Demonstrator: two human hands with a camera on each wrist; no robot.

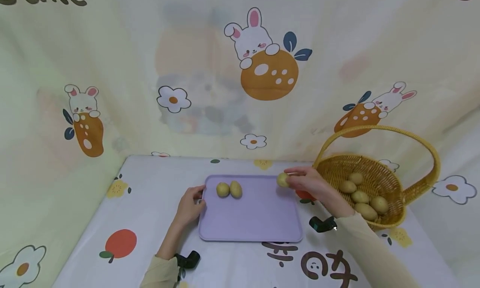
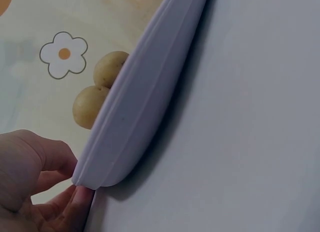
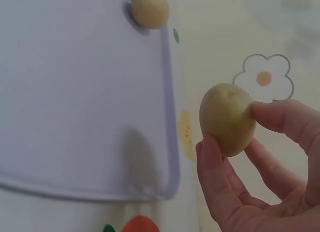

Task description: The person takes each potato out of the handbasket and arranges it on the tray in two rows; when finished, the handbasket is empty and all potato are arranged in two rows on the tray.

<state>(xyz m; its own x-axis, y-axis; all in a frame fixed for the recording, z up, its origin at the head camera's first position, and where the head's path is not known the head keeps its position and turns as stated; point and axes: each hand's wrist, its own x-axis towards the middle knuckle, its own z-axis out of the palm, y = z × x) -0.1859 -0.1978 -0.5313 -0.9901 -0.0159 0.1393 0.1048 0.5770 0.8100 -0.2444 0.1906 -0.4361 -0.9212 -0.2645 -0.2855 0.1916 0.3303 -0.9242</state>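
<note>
Potato [image 3: 227,121] is up by the far right corner of the tray [image 1: 249,219], right hand [image 1: 310,184] pinching it thumb-versus-fingers, left hand [image 1: 190,205] pinching the tray's edge. Probably firm, lightish, kinda slick; I'd grab round the middle.

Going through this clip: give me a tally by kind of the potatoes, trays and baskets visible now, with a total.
Potatoes: 8 visible (2 on the purple tray, 5 in the wicker basket, 1 in the right hand)
Trays: 1
Baskets: 1
Total: 10

Tray [image 1: 251,219] in all three views
</note>
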